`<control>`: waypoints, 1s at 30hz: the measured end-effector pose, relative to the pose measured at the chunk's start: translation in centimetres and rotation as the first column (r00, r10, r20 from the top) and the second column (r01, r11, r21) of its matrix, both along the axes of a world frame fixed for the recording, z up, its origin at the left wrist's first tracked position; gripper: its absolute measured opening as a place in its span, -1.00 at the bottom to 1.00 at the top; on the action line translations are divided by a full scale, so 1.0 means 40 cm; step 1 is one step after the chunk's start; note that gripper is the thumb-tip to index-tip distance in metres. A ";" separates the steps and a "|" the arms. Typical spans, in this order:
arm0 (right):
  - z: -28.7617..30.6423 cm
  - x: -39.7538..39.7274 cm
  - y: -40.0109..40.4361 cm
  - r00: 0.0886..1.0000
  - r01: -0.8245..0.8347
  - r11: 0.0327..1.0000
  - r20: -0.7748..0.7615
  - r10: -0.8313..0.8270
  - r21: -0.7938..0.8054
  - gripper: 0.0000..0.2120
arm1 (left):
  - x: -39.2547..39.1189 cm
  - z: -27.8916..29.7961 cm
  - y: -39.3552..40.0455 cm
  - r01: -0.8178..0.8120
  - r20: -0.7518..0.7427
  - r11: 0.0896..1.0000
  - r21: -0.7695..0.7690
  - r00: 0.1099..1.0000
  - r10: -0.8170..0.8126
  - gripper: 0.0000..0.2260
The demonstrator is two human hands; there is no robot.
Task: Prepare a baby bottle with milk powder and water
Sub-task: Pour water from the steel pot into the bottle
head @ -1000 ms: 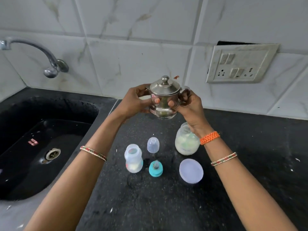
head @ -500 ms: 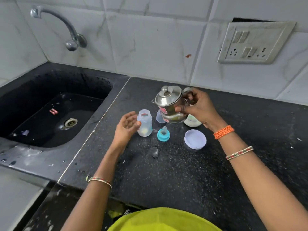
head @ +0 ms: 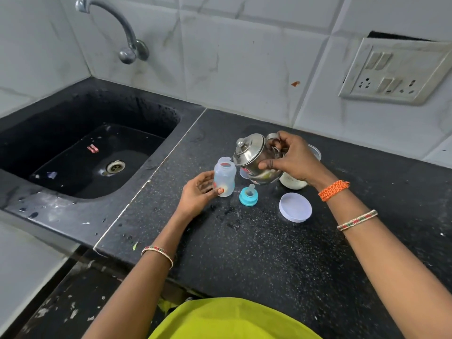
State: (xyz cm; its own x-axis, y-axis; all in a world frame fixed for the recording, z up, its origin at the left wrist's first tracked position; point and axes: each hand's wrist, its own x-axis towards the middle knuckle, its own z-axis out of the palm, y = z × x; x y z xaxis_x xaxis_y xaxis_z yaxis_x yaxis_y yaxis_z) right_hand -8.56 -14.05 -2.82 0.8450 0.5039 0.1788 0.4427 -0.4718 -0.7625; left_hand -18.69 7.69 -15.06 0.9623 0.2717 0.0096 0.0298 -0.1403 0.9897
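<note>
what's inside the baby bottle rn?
The open baby bottle shows a pale yellowish layer at its bottom, probably milk powder. The left hand grips it low and covers part of that wall. The tilted steel pot hides nothing of its mouth.

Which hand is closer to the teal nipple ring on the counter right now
Left, narrowly. The left hand holds the baby bottle just left of the teal nipple ring; the right hand grips the steel pot raised behind it.

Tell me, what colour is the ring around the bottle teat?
Teal blue; the teat ring shows in the head view.
</note>
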 end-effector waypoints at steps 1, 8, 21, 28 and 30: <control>0.005 0.001 0.001 1.000 -0.002 1.000 0.004 0.002 -0.010 -0.56 | -0.001 -0.002 0.000 -0.002 0.005 1.000 0.009 1.000 0.002 -0.53; 0.031 0.011 0.004 0.999 -0.026 0.997 0.023 0.028 -0.075 -0.56 | 0.000 -0.014 -0.002 -0.002 0.034 0.998 0.064 0.999 -0.001 -0.51; 0.088 -0.006 0.023 0.995 -0.037 0.984 0.080 0.052 -0.173 -0.57 | -0.005 -0.014 -0.003 -0.002 0.025 1.000 0.030 1.000 0.002 -0.28; 0.103 -0.008 0.022 0.992 -0.034 0.976 0.112 0.059 -0.213 -0.59 | -0.008 -0.004 -0.009 -0.008 0.027 0.999 0.044 1.000 0.007 -0.36; 0.109 -0.009 0.023 0.992 -0.033 0.975 0.113 0.059 -0.219 -0.58 | -0.009 -0.002 -0.009 -0.004 0.028 0.999 0.045 1.000 0.002 -0.37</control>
State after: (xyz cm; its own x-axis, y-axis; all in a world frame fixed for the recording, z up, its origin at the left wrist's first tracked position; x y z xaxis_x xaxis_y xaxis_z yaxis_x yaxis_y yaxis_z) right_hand -8.93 -13.14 1.54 0.7995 0.5794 0.1586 0.5486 -0.5967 -0.5856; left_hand -19.05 7.33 -15.15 0.9607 0.2733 0.0486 0.0029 -0.1848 0.9828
